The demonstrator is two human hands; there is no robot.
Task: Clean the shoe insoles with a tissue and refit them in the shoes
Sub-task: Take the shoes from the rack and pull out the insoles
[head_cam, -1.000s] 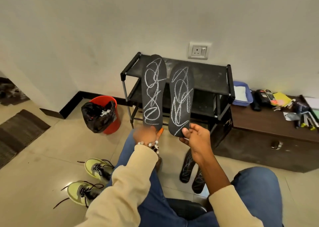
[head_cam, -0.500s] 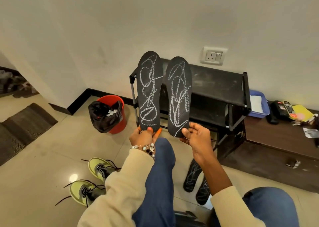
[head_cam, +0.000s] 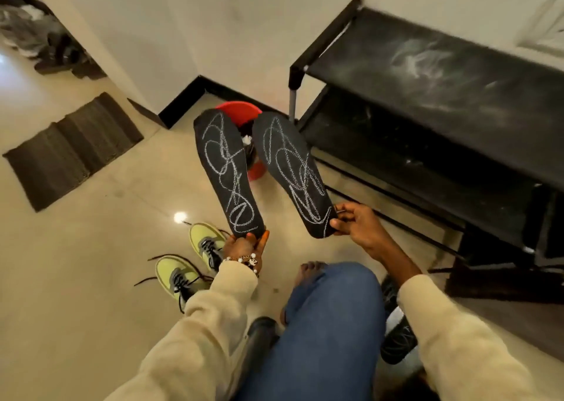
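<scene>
both insoles have dropped from upright in front of the rack to tilted low over the floor. left hand point(head_cam: 244, 246) fingers pinch the left insole point(head_cam: 227, 175) by its heel, just above the green shoes point(head_cam: 189, 266); right hand point(head_cam: 355, 223) fingers pinch the right insole point(head_cam: 293, 172) heel. chalk scribbles still on both, so cleaning prob not begun; no tissue in view.
</scene>
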